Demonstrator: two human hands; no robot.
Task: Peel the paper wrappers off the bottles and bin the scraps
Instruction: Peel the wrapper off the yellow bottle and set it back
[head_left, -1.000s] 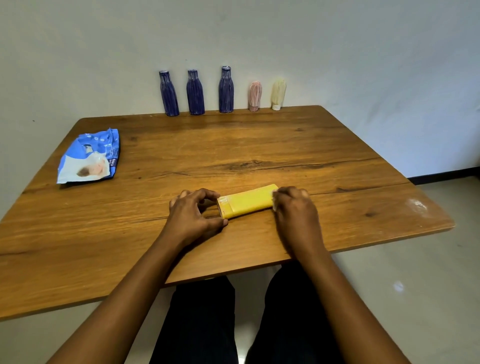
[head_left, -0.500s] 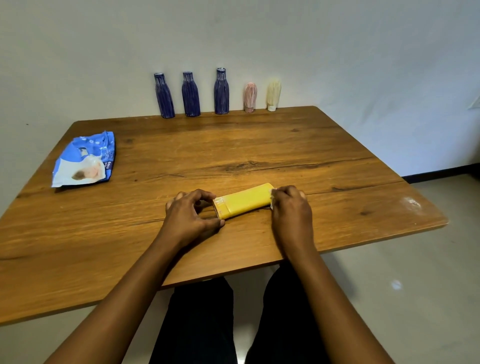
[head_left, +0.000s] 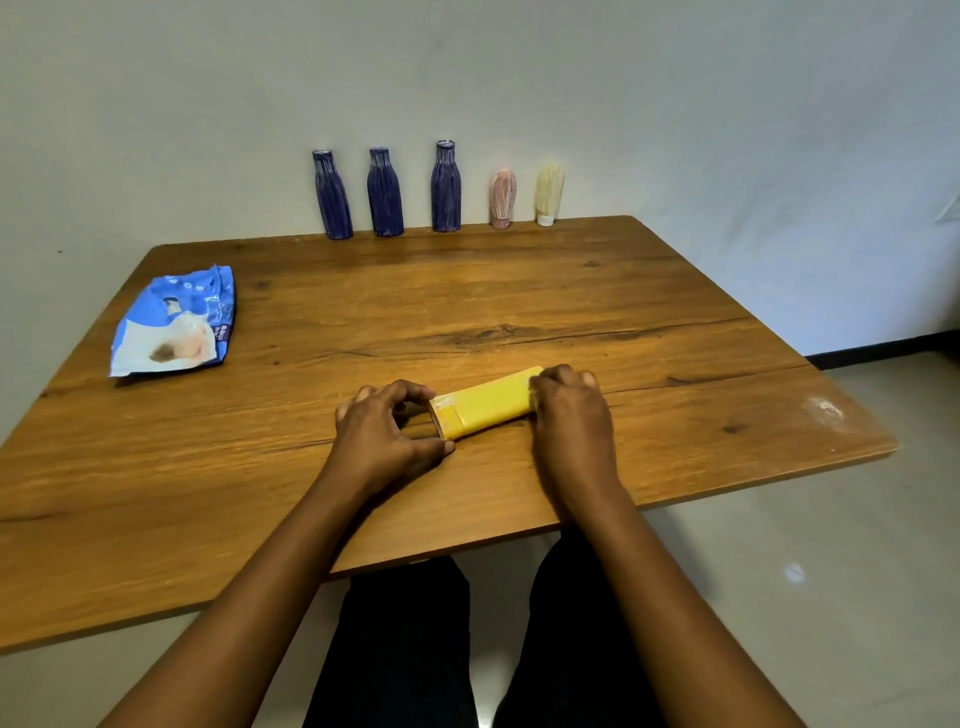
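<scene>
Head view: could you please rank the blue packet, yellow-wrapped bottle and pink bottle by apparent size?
1. blue packet
2. yellow-wrapped bottle
3. pink bottle, farthest from the camera, so true size unsure

yellow-wrapped bottle (head_left: 485, 405): right end hidden under right hand (head_left: 571, 415) | blue bag (head_left: 171, 322): print unreadable

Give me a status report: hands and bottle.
Left hand grips yellow bottle at one end. Right hand grips the other. Bottle flat on table, unpeeled. Nothing blocking.
</scene>
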